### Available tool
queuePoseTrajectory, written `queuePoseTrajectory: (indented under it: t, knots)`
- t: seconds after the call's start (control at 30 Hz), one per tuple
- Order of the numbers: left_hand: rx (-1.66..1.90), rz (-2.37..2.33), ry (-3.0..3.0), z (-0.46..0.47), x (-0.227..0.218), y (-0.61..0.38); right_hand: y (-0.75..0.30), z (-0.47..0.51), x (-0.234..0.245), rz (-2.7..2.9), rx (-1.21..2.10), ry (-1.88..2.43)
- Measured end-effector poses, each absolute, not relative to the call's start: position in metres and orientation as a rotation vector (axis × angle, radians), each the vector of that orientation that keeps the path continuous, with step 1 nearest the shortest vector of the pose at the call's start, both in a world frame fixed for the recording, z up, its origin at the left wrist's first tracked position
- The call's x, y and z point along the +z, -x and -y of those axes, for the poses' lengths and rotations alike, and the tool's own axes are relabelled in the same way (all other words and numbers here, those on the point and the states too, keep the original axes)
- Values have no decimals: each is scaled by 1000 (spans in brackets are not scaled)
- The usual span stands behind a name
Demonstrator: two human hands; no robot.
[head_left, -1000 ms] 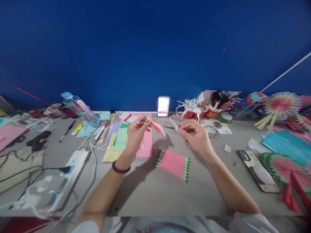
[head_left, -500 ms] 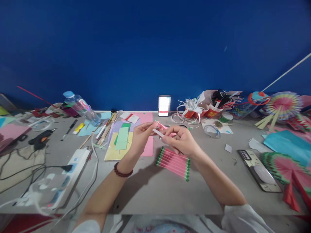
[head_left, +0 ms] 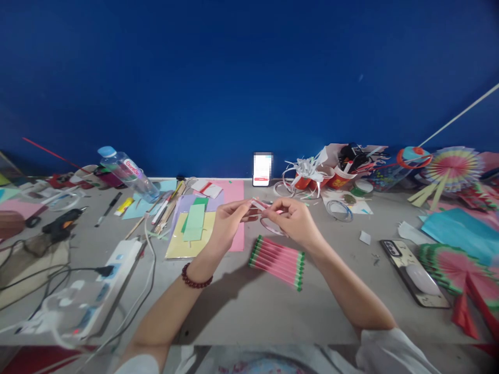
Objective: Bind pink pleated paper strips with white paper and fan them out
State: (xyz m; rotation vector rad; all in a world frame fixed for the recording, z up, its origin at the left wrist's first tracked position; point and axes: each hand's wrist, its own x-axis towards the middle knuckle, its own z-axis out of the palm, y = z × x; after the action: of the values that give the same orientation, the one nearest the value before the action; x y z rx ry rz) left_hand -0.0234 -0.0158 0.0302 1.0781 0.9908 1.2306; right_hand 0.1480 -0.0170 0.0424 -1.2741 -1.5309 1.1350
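My left hand (head_left: 226,222) and right hand (head_left: 297,224) both pinch the pink paper strip (head_left: 259,204). A tape ring (head_left: 268,227) hangs under my right hand.

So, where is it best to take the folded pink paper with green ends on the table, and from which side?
Pinch the folded pink paper across its pink middle from above, thumb on the near long edge, fingers on the far one. It lies flat, folds side by side, so squeezing across them probably keeps them together.
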Motion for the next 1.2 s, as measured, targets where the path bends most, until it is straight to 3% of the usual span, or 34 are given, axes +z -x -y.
queuePoseTrajectory:
  t: [1.2]
  knots:
    - [1197, -937, -1061, 20, 27, 17, -151, 15, 39, 1566, 981, 1322]
